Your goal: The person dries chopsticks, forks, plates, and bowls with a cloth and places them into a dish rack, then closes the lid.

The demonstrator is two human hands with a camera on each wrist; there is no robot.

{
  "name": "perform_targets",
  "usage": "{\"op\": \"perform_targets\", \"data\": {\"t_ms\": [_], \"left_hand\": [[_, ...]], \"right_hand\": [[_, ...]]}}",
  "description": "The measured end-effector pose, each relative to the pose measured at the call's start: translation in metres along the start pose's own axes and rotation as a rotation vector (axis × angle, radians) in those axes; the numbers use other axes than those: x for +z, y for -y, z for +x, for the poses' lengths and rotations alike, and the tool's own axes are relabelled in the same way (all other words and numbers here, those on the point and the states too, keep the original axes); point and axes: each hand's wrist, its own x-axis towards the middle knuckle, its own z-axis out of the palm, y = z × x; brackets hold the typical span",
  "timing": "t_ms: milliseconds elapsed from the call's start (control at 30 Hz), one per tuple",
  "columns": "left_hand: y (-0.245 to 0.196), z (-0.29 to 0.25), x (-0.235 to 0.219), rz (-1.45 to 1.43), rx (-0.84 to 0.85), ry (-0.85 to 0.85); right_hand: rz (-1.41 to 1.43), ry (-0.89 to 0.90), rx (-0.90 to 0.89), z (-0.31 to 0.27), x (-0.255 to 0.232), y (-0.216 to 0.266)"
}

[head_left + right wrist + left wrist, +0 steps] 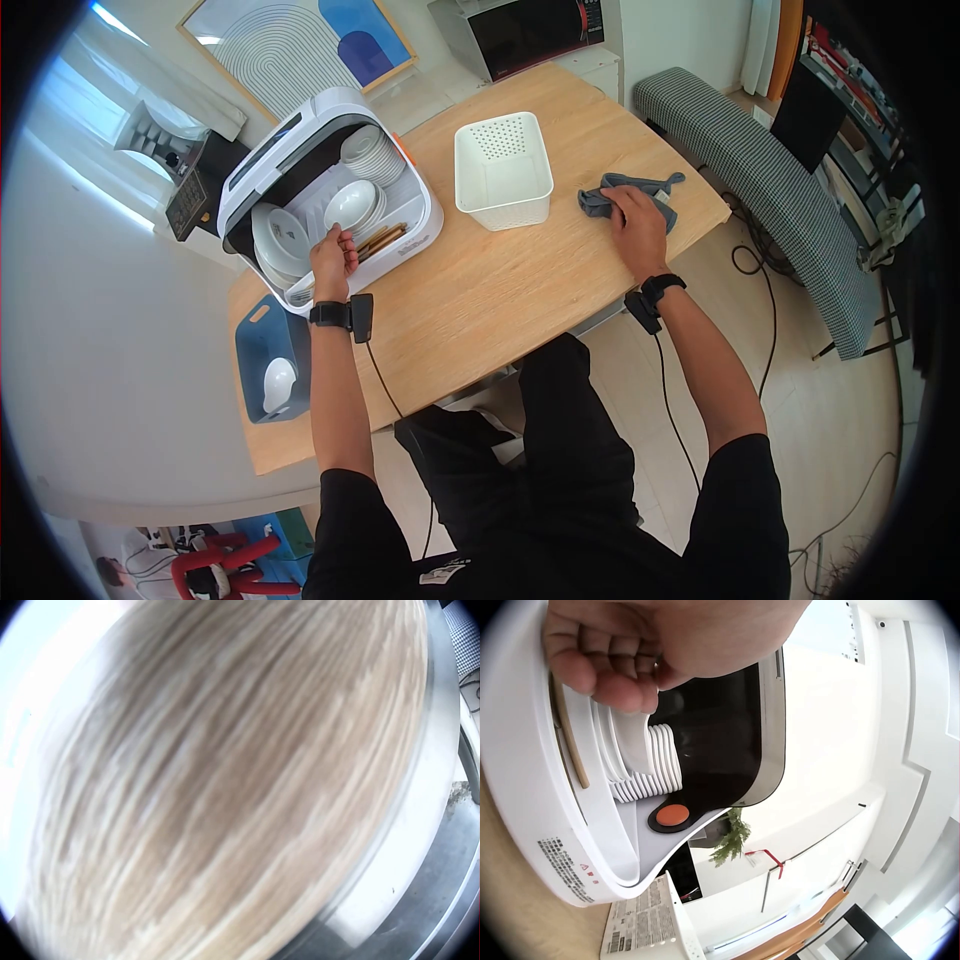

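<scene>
In the head view my left hand [333, 264] reaches into the front of a white dish cabinet [425, 222], its fingers curled at the near rim of a white bowl [350, 204]. The left wrist view shows the fingers [620, 691] pinching that bowl's edge; the thumb is mostly hidden. Wooden chopsticks [382, 241] lie just to the right of this hand. At the right of the table, my right hand [638, 232] grips a bunched grey cloth [597, 204] from above. The right wrist view holds only blurred tabletop, without the hand.
A white basket [503, 216] stands mid-table between the hands. Stacked plates [372, 158] and larger plates [283, 240] fill the cabinet. A blue-grey bin [262, 345] with a white dish [279, 380] sits at the left. Cables hang from both wrists.
</scene>
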Motion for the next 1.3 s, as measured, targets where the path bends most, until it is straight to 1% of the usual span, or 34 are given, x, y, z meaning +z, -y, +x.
{"op": "perform_targets", "data": {"t_ms": [433, 600, 633, 700, 733, 767, 833, 900, 967, 1000, 1033, 1100, 1133, 1200, 1233, 1300], "left_hand": [[0.000, -0.004, 0.003, 0.098, -0.007, 0.005], [-0.005, -0.030, -0.005, 0.130, 0.051, 0.045], [-0.005, -0.037, -0.010, 0.126, 0.044, 0.025], [-0.008, -0.063, -0.024, 0.202, 0.115, 0.095], [-0.010, -0.077, -0.031, 0.226, 0.154, 0.077], [-0.010, -0.085, -0.045, 0.222, 0.140, 0.030], [-0.008, -0.096, -0.071, 0.423, 0.293, 0.122], [-0.008, -0.105, -0.102, 0.416, 0.307, 0.070], [-0.021, -0.115, -0.139, 0.593, 0.307, 0.001], [-0.023, -0.114, -0.162, 0.631, 0.311, -0.029], [-0.021, -0.110, -0.188, 0.631, 0.262, -0.090], [-0.016, -0.108, -0.233, 0.895, 0.313, -0.255], [-0.012, -0.108, -0.253, 0.892, 0.311, -0.260], [-0.006, -0.112, -0.279, 1.330, 0.275, -0.309], [-0.004, -0.114, -0.286, 1.324, 0.275, -0.314], [-0.003, -0.121, -0.291, 1.381, 0.071, -0.256]], "right_hand": [[-0.019, 0.020, -0.009, 0.002, -0.003, 0.002], [0.000, 0.014, 0.011, 0.001, -0.003, 0.003], [0.011, 0.029, -0.001, 0.001, -0.004, 0.003], [-0.018, 0.032, -0.016, 0.001, -0.004, 0.004], [-0.025, 0.029, -0.038, 0.000, -0.002, 0.001], [-0.032, 0.026, -0.060, 0.001, -0.001, -0.002], [-0.035, 0.040, -0.076, 0.002, -0.003, 0.002], [-0.031, 0.072, -0.089, 0.002, -0.002, 0.001], [-0.065, 0.076, -0.060, 0.002, -0.002, 0.003], [-0.073, 0.066, -0.065, 0.002, -0.001, 0.003], [-0.064, 0.071, -0.076, 0.001, 0.001, 0.003], [-0.094, 0.066, -0.052, 0.001, 0.001, 0.002], [-0.105, 0.069, -0.061, 0.001, 0.001, 0.001], [-0.110, 0.068, -0.067, 0.000, 0.000, 0.001], [-0.115, 0.069, -0.069, 0.001, 0.000, 0.002], [-0.114, 0.072, -0.065, 0.000, -0.001, 0.003]]}}
